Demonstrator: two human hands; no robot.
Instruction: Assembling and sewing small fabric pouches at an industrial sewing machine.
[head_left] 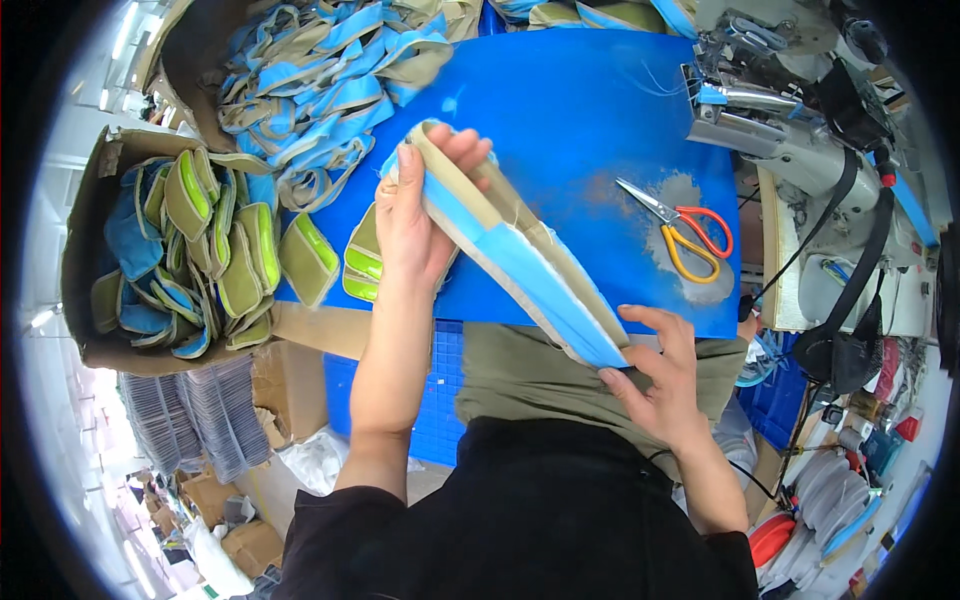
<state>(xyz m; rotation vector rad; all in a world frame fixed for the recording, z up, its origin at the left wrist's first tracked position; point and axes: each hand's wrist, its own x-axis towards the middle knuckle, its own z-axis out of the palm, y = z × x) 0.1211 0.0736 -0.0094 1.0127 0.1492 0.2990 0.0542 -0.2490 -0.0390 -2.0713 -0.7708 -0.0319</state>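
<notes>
Left grip and right grip hold a strip (apparently looped); scissors lie near the table's right edge.

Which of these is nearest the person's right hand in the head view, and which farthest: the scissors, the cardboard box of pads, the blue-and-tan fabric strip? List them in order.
From the right hand:
1. Fabric strip: its lower end is at the fingertips.
2. Scissors: beyond the hand.
3. Cardboard box: far to the person's left.
</notes>
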